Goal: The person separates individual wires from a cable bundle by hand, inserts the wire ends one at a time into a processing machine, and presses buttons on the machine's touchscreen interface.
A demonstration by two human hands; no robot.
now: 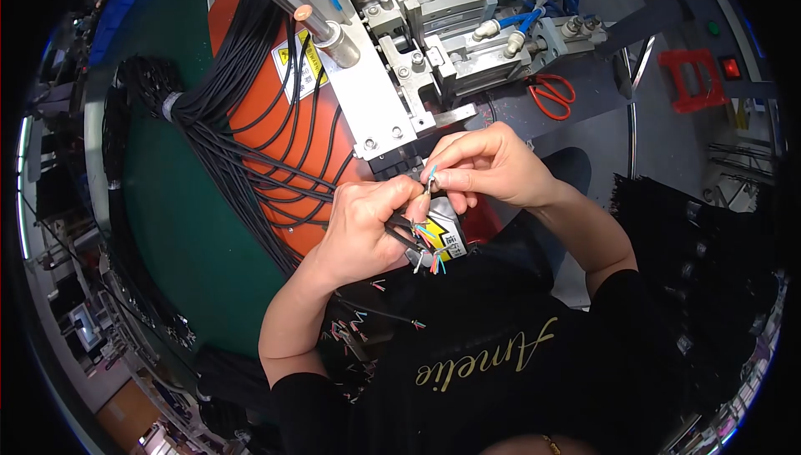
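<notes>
My left hand is closed around several black cables, whose stripped ends show thin coloured wires below the fist. Between its thumb and forefinger, one cable end points up toward the other hand. My right hand pinches the fine blue and white wires of that end, thumb against forefinger. Both hands meet just in front of the metal machine's white plate. A yellow and white warning label lies partly hidden beneath the hands.
A large tied bundle of black cables spreads over the orange surface and green mat. Red-handled scissors lie right of the machine. Cut wire scraps sit near my lap. More black cables hang at right, below a red stool.
</notes>
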